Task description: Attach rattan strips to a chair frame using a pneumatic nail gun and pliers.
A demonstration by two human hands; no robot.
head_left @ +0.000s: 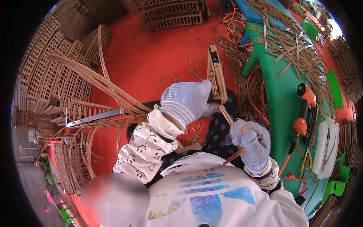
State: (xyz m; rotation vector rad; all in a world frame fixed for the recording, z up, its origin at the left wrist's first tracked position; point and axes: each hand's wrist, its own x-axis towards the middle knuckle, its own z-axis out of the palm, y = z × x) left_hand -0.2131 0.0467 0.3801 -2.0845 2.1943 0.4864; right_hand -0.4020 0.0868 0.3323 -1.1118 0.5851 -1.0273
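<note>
Red floor (132,49) below; long green plastic table (278,87) on R. Slim slatted brown-wood piece (217,73) juts past L hand (187,100) (pale-blue knit glove), which rests by its near end; fingers' underside hidden, can't tell if gripping. R hand (252,143), same glove, closed on thin brown wood strips (227,114), upper ends nr that piece. Step prob. = lining up strips; next move calls for steady L support, firm R hold. Writing: white shirt (227,210) has multicolour print; orange-and-black handheld tool (303,109), marks illegible.
</note>
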